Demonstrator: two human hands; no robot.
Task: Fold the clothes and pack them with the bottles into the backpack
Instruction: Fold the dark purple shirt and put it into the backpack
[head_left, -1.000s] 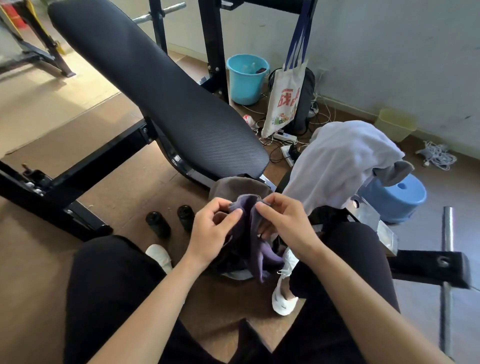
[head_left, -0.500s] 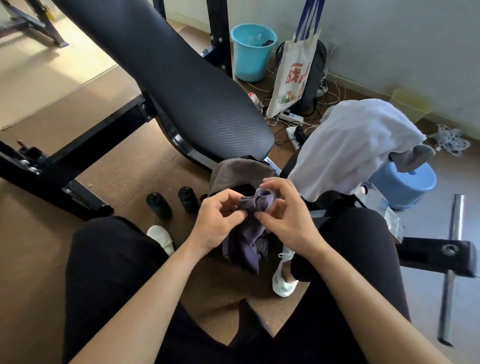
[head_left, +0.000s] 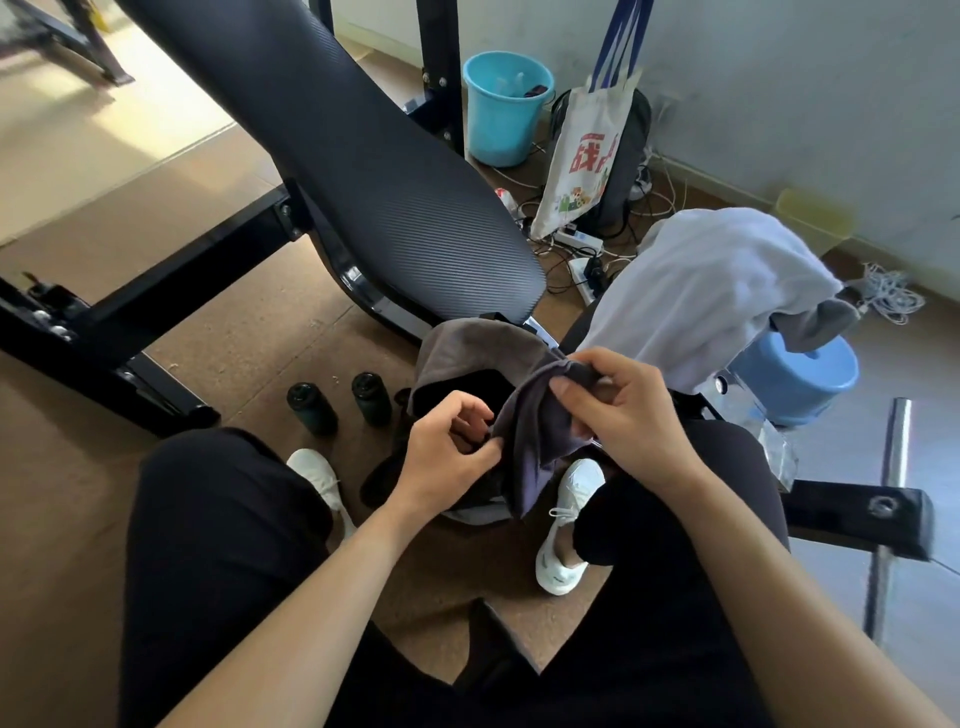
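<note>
Apart now, where half a second ago they pinched together at the cloth's top, the hands have spread along its edge. On the brown floor the left dark cylindrical bottle (head_left: 311, 408) and the right dark cylindrical bottle (head_left: 371, 397) stand side by side as before, just left of the black backpack (head_left: 449, 384), which a brown-grey garment (head_left: 467, 343) partly covers. The left hand (head_left: 447, 449) has dropped lower and pinches the dusky purple-grey cloth (head_left: 530, 447) between thumb and curled fingers. The cloth hangs above the backpack. The right hand (head_left: 623, 415), higher, grips its upper corner. A crumpled white garment (head_left: 701, 291) lies unmoved on the seat beyond.
</note>
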